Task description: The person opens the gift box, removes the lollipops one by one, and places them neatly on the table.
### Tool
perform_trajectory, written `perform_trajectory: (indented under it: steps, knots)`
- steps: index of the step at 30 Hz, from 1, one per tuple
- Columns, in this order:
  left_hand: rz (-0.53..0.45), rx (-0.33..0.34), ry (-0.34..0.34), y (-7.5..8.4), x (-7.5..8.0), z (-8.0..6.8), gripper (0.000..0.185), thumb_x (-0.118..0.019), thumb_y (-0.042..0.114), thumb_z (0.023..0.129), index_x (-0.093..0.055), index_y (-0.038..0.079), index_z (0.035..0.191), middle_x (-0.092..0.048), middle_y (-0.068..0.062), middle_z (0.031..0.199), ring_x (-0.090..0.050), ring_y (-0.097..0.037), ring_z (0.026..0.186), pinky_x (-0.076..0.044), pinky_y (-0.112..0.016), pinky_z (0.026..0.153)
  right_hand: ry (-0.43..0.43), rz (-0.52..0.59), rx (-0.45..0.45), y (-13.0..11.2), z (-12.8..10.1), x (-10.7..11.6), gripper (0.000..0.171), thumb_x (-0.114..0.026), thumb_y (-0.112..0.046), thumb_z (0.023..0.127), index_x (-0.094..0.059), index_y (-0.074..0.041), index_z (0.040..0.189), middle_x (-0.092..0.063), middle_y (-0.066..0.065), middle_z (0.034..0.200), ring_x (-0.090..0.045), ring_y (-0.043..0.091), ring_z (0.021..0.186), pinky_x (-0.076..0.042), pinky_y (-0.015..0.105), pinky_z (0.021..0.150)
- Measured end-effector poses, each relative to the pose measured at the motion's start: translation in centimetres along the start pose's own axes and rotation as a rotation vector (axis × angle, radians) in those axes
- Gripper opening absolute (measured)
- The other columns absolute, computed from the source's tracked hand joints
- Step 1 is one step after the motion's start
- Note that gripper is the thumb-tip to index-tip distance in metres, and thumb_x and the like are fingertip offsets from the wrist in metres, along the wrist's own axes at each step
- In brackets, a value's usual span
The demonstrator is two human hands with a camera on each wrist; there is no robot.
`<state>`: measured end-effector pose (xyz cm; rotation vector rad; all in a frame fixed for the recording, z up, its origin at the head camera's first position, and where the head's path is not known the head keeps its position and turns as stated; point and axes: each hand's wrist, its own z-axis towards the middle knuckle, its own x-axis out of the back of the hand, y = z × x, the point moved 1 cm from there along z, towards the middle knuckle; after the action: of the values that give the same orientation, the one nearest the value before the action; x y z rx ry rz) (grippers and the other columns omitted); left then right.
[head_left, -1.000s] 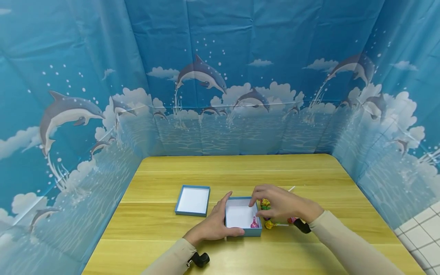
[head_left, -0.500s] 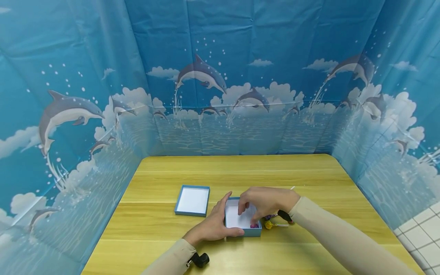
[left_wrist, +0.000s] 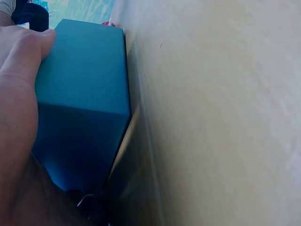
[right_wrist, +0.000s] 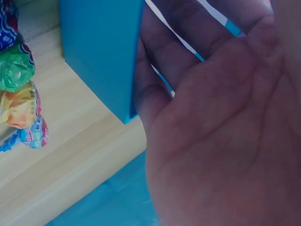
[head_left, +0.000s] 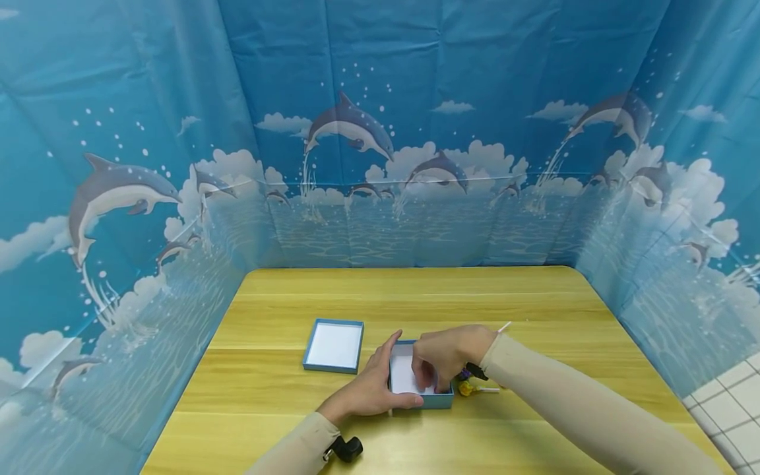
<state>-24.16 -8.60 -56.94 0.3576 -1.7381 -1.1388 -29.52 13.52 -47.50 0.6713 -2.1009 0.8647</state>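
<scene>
A blue square box (head_left: 438, 401) with a white inside sits on the table. My left hand (head_left: 368, 389) holds its near left corner, thumb along the front wall and fingers up the left side. In the left wrist view, the thumb lies against the blue wall (left_wrist: 84, 70). My right hand (head_left: 449, 353) reaches down into the box with bent fingers, low at the front right corner. In the right wrist view, its palm (right_wrist: 221, 127) faces the camera and the fingers pass behind the box wall (right_wrist: 101, 52). The fingertips and whatever they touch are hidden; I cannot tell whether they pinch anything.
The box lid (head_left: 334, 344) lies white side up to the left. Right of the box lie wrapped lollipops, including a yellow one (head_left: 466, 389), partly covered by my right forearm. Green (right_wrist: 16, 68) and orange (right_wrist: 19, 108) ones show in the right wrist view. A dolphin-print curtain (head_left: 380, 224) surrounds the table.
My right hand has moved left from the box's right edge and down inside it, its fingers bending in. The pink lollipop seen inside earlier is now hidden. The left hand has stayed put.
</scene>
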Motion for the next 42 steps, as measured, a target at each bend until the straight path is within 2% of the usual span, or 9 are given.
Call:
perform_trajectory:
  steps: [9,15,20,27,34,42]
  knots:
    - [-0.005,-0.006,0.01,0.0,-0.1,0.1,0.133,-0.091,0.058,0.098,0.001,0.031,0.19,-0.03,-0.019,0.189,-0.046,-0.034,0.159,-0.051,-0.057,0.118,-0.001,-0.042,-0.013,0.0,0.2,-0.4,0.024,-0.1,-0.005,0.092,-0.087,-0.025,0.088,-0.077,-0.017,0.083,-0.065,-0.005,0.076,-0.059,0.017,0.073]
    - [-0.001,-0.01,0.008,0.0,-0.1,0.1,0.133,-0.092,0.057,0.098,0.002,0.031,0.189,-0.03,-0.019,0.188,-0.047,-0.034,0.158,-0.051,-0.057,0.118,0.02,0.021,0.004,0.4,0.1,-0.5,0.021,-0.098,-0.007,0.095,-0.089,-0.025,0.09,-0.078,-0.018,0.084,-0.066,-0.004,0.078,-0.059,0.017,0.075]
    - [0.012,-0.009,0.015,-0.1,0.0,0.1,0.134,-0.092,0.058,0.098,0.004,0.038,0.188,-0.029,-0.019,0.189,-0.046,-0.034,0.161,-0.051,-0.058,0.12,0.059,0.081,0.027,0.7,-0.2,-0.4,0.016,-0.097,-0.008,0.097,-0.092,-0.023,0.098,-0.079,-0.018,0.087,-0.068,-0.003,0.08,-0.061,0.018,0.078]
    - [0.006,-0.004,0.006,-0.1,-0.2,0.1,0.135,-0.091,0.059,0.098,0.002,0.028,0.19,-0.025,-0.021,0.191,-0.043,-0.036,0.164,-0.05,-0.058,0.121,0.112,0.144,0.06,1.0,-0.7,-0.4,0.016,-0.091,-0.006,0.1,-0.09,-0.021,0.103,-0.081,-0.016,0.093,-0.072,-0.001,0.084,-0.062,0.02,0.077]
    - [-0.001,0.0,0.005,0.1,-0.2,0.0,0.136,-0.092,0.06,0.097,0.003,0.029,0.19,-0.025,-0.022,0.191,-0.043,-0.037,0.165,-0.051,-0.062,0.122,0.204,0.182,0.113,1.3,-1.3,-0.3,0.013,-0.089,-0.005,0.1,-0.089,-0.015,0.107,-0.079,-0.012,0.099,-0.072,0.003,0.088,-0.061,0.02,0.08]
    - [0.001,-0.002,0.007,0.2,-0.2,0.0,0.135,-0.092,0.059,0.098,0.002,0.028,0.19,-0.026,-0.022,0.191,-0.042,-0.038,0.166,-0.05,-0.064,0.124,0.283,0.243,0.165,1.8,-1.9,-0.9,0.011,-0.085,-0.009,0.104,-0.086,-0.02,0.106,-0.078,-0.019,0.096,-0.072,0.0,0.086,-0.064,0.021,0.082]
